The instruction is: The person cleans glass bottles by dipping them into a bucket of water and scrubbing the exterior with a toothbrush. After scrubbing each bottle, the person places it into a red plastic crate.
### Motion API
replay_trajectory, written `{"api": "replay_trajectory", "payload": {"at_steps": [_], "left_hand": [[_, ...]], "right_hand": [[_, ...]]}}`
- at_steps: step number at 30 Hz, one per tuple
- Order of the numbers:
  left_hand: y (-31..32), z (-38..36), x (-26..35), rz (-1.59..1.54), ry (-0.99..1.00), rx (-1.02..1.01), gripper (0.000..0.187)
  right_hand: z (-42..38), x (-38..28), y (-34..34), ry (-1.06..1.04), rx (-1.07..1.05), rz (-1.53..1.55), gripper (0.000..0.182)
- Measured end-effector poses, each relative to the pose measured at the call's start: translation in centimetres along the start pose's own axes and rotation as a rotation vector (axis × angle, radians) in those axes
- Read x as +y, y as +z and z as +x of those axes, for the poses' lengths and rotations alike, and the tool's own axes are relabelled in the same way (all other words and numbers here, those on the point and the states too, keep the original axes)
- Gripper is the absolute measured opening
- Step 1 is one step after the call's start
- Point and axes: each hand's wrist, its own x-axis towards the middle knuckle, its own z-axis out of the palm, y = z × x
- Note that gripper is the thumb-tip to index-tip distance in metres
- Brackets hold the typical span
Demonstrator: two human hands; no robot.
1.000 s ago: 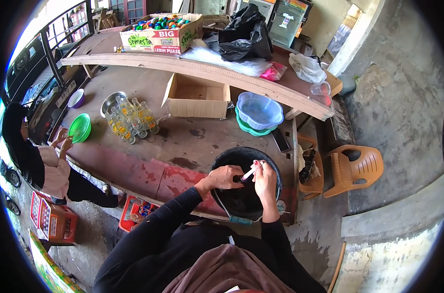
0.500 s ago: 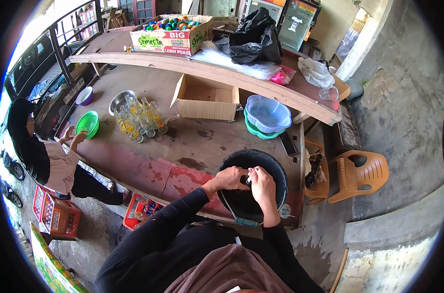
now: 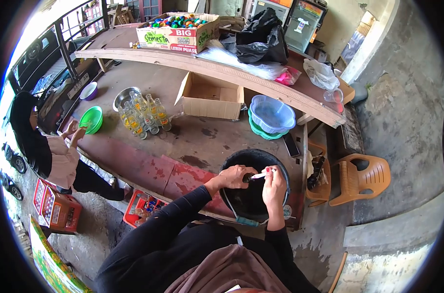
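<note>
Over the black bucket (image 3: 234, 158) my left hand (image 3: 235, 177) is closed, fingers wrapped round something dark with a round end; what it is I cannot tell. My right hand (image 3: 274, 185) pinches a slim white stick (image 3: 259, 176) between thumb and fingers. The stick lies nearly level, its far end right at the dark round end in my left hand. Dark contents show low inside the bucket, partly hidden by my hands. The bucket's handle with a teal grip (image 3: 247, 221) hangs on the side nearest me.
Glass bottles (image 3: 144, 117) stand grouped by a metal bowl (image 3: 126, 97). Behind are a cardboard box (image 3: 210, 100), blue basin (image 3: 272, 115) and phone (image 3: 291, 145). A person (image 3: 56, 151) at left reaches toward a green basin (image 3: 91, 120). A red crate (image 3: 134, 215) stands below the table edge.
My right hand has drawn back to the right from my left hand, showing more of the white stick, which now lies flatter. The whole view has shifted slightly.
</note>
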Motion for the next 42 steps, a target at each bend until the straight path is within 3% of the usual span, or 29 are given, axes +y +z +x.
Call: {"api": "replay_trajectory", "payload": {"at_steps": [2, 7, 10, 14, 17, 20, 23, 27, 30, 32, 34, 35, 38, 40, 42], "left_hand": [[0.0, -0.5, 0.5, 0.024, -0.024, -0.024, 0.062], [0.4, -0.4, 0.1, -0.018, 0.035, 0.022, 0.044], [0.9, -0.4, -0.4, -0.001, 0.032, -0.007, 0.045], [1.0, -0.5, -0.7, 0.048, 0.155, 0.013, 0.052], [0.9, -0.1, -1.2, 0.0, 0.206, 0.01, 0.051], [0.6, -0.2, -0.4, -0.03, 0.111, -0.009, 0.047], [0.4, -0.3, 0.2, -0.05, -0.021, -0.056, 0.044], [1.1, -0.3, -0.9, 0.029, 0.175, 0.027, 0.049], [0.9, -0.3, -1.0, 0.011, 0.156, -0.009, 0.054], [1.5, -0.1, -1.6, -0.024, 0.263, 0.076, 0.057], [1.1, -0.2, -0.8, -0.043, 0.131, 0.023, 0.057], [0.9, -0.4, -0.5, -0.048, 0.104, 0.003, 0.054], [0.1, -0.5, 0.1, -0.021, 0.053, -0.03, 0.048], [0.6, -0.7, -0.1, -0.001, 0.022, -0.058, 0.046], [0.7, -0.3, -0.8, -0.022, 0.295, 0.064, 0.042]], "right_hand": [[-0.1, -0.2, 0.1, -0.041, -0.178, -0.118, 0.015], [-0.1, -1.1, 0.0, -0.065, 0.006, 0.0, 0.015], [-0.2, -0.2, 0.2, 0.042, -0.261, -0.104, 0.016], [-0.9, 0.7, 0.4, 0.064, -0.072, 0.07, 0.019], [-0.6, 0.6, 0.3, 0.09, -0.142, -0.018, 0.02], [-0.4, 0.7, 0.4, 0.083, -0.272, -0.111, 0.021], [-0.7, 0.5, 0.6, 0.185, -0.094, 0.074, 0.021], [-1.1, 1.5, 1.2, 0.138, -0.288, 0.007, 0.021], [-1.4, 1.1, 0.6, 0.181, -0.089, 0.115, 0.02], [-1.4, 1.9, 0.7, 0.078, -0.064, 0.048, 0.019], [-1.5, 2.0, 1.2, 0.043, -0.218, -0.018, 0.018], [-1.5, 2.1, 1.3, 0.12, -0.297, -0.069, 0.02], [-1.2, 1.0, 0.9, 0.279, -0.109, 0.136, 0.023], [-1.3, 1.7, 1.1, 0.235, -0.04, 0.113, 0.027], [-1.1, 1.7, 1.8, 0.232, -0.178, -0.041, 0.03]]}}
